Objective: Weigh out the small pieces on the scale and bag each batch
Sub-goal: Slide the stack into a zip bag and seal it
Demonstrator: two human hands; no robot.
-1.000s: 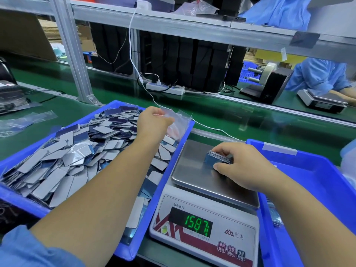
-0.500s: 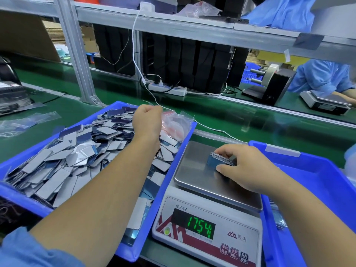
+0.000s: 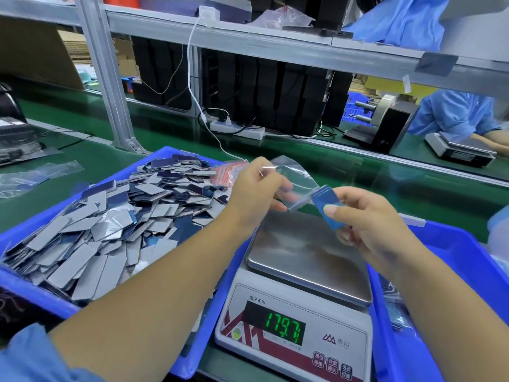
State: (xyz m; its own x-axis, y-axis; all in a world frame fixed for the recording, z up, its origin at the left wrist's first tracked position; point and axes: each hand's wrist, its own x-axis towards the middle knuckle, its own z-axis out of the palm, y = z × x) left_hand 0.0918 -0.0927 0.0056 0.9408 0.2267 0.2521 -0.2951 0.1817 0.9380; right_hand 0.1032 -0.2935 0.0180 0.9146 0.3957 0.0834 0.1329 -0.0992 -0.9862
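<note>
stack: off the scale (image 3: 308,260) pan now, pinched in the right hand (image 3: 366,224)
bag (image 3: 294,186): lifted from the tray's 1 o'clock corner, left hand (image 3: 256,194) fingers clamped on it
next: probably stuffing it in

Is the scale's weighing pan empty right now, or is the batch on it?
Empty: the pan is bare steel; the right hand holds the stack of pieces above it.

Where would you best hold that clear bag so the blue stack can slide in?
Hold the bag by its top corner from the left, as the left hand does now. It is thin and limp, so pinching one lip probably lets the mouth hang towards the stack that the right hand brings from the right.
</note>
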